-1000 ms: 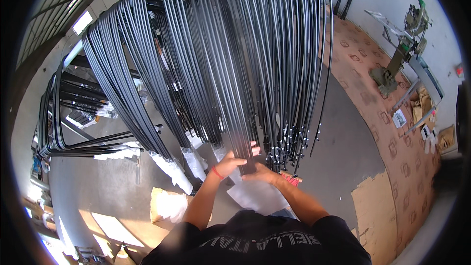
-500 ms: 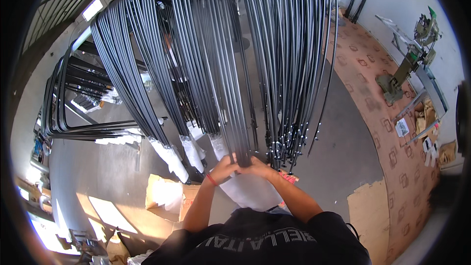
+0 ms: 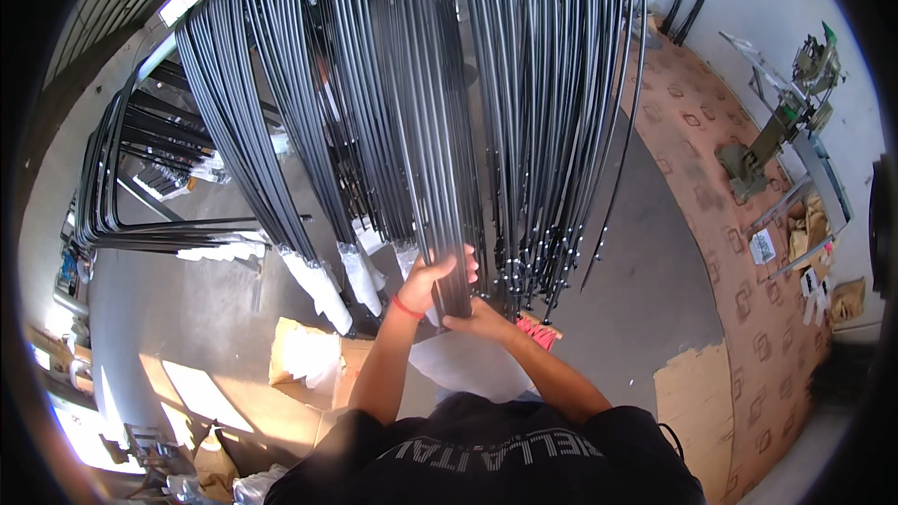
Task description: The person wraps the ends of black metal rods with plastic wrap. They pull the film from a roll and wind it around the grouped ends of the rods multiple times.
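In front of me a bundle of long black metal tubes [image 3: 432,159] hangs down, slightly smeared by motion. My left hand [image 3: 432,279], with a red band at the wrist, is closed around the bundle near its lower end, fingertips showing on the far side. Just below and to the right, my right hand [image 3: 479,320] grips the bottom of the same bundle; its fingers are partly hidden behind the tubes. A white bag or sheet [image 3: 472,367] lies right under the hands, against my body.
Bundles of bent black tubes [image 3: 220,112] hang from a rail at left, their ends in white plastic wraps [image 3: 318,292]. Bare-ended tubes [image 3: 552,131] hang close at right. An open cardboard box [image 3: 351,369] stands lower left. A green machine [image 3: 748,168] is at far right.
My left hand has moved up the bundle and now wraps it from the left. The bundle's lower end has shifted slightly left. My right hand stays at the bottom.
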Motion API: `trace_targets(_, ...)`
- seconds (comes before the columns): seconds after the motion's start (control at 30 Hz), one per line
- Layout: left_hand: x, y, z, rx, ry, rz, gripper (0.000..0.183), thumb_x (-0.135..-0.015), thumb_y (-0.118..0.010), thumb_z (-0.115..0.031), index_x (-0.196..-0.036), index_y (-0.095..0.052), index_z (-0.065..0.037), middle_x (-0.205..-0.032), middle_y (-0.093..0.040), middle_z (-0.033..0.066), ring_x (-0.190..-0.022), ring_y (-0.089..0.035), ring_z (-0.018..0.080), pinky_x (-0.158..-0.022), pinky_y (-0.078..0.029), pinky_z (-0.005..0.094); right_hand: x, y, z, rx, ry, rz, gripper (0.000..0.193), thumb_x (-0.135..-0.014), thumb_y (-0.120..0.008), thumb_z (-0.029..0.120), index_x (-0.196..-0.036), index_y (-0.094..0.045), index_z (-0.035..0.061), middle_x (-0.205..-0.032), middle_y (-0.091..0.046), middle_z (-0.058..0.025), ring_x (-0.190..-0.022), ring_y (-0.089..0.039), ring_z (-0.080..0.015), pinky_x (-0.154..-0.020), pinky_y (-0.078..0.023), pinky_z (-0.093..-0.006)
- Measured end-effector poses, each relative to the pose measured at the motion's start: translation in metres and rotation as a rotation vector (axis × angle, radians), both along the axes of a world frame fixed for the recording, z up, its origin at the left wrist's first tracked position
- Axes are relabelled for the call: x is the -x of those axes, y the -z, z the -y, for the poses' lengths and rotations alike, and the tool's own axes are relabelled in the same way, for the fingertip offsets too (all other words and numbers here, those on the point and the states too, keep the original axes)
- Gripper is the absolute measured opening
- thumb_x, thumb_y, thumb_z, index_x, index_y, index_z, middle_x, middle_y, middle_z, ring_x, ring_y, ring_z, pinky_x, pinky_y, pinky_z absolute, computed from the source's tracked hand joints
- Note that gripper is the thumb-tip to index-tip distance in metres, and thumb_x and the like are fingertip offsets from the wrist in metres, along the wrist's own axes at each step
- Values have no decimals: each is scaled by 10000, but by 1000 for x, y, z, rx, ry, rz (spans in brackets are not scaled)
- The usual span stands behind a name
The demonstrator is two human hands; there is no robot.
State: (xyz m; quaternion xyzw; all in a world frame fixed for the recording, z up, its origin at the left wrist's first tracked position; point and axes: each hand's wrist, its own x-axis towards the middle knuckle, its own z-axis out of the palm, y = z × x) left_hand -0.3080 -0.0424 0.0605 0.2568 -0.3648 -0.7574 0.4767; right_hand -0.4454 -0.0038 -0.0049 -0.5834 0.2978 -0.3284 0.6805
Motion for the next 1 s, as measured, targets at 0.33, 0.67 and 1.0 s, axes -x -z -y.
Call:
trace_targets(0.33,1,1,-8,75,-81,51,294,-833,-515,-118,-1063,-477,61,-921,-575,150,-858,-588,248,-809,-474,381,-2,-2,1,-34,-34,-4,217,-767,-614,224,-785,-574,12,-650,-524,5,-627,-469,-80,-558,-392,-256)
trace_targets(0.67,-7,10,23,156,114,85,440,-845,-501,-167,-1199,-389,67,-1151,-495,210,-1084,-489,282,-944,-365,366,2,26,36,-103,-65,-137,263,-729,-665,202,-899,-578,21,-788,-591,-22,-730,-546,-111,-677,-461,-264)
trace_targets(1.0,0,60,2,255,154,1193,234,-748,-590,-150,-910,-533,10,-821,-603,122,-714,-588,217,-624,-450,331,37,20,45,-136,-105,-287,360,-671,-615,17,-1025,-554,26,-920,-600,-42,-871,-554,-143,-816,-408,-265)
